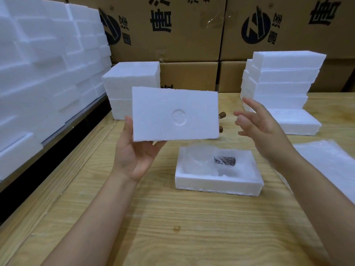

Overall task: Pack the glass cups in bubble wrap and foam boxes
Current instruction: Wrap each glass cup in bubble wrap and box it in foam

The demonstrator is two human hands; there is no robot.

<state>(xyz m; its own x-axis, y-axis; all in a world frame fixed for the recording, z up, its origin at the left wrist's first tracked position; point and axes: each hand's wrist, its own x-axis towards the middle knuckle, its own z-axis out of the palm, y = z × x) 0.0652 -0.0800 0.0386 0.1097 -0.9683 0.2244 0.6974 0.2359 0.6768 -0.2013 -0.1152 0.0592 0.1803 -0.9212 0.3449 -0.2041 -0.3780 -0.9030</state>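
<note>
Left grip [134, 160] pinches the foam lid [175, 114] by a corner — raised near the foam box [219, 186], likely to cap the wrapped cup [199, 160]. Right grip [267, 127] hovers spread alongside.

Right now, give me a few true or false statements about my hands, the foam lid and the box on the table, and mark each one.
1. The left hand holds the foam lid up off the wooden table. True.
2. The right hand grips the lid too. False: its fingers are spread, apart from the lid.
3. The foam box is closed. False: it lies open, with no lid on it.
4. A bubble-wrapped cup lies inside the box. True.
5. The bubble wrap sheets lie left of the box. False: they lie to its right.
</note>
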